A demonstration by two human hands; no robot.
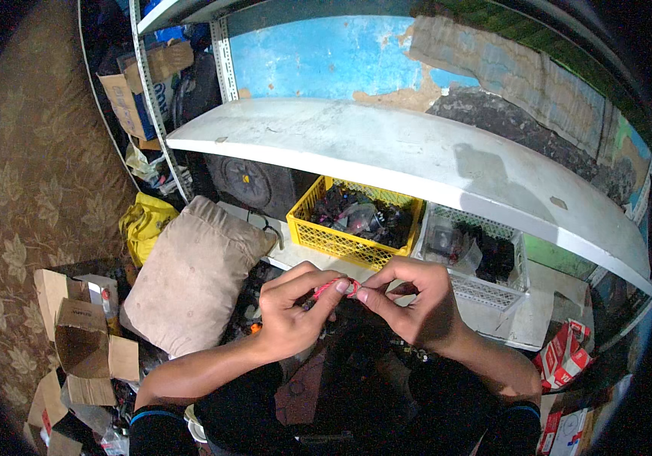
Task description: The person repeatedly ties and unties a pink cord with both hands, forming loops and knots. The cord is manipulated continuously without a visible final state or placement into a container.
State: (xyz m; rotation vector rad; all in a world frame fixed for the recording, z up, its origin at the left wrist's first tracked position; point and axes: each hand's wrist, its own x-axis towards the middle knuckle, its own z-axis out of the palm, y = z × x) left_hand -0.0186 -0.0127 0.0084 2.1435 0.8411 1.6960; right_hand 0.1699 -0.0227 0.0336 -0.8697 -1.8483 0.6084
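My left hand (294, 310) pinches a thin red cord (324, 289), perhaps a twisted wire, between thumb and forefinger. A small loop of the same cord shows between my two hands. At the loop's right side, the thumb and forefinger of my right hand (411, 296) are closed on it. The cord's ends are hidden by my fingers. Both hands are held up in front of me, with a yellow plastic crate (337, 245) behind them on a low white shelf.
A white metal shelf (326, 128) spans the space beyond my hands. Beside the yellow crate stands a white plastic crate (485, 290) holding dark items. To the left lie a beige cushion (189, 279), a yellow bag (146, 225) and open cardboard boxes (81, 336). A speaker (249, 182) sits under the shelf.
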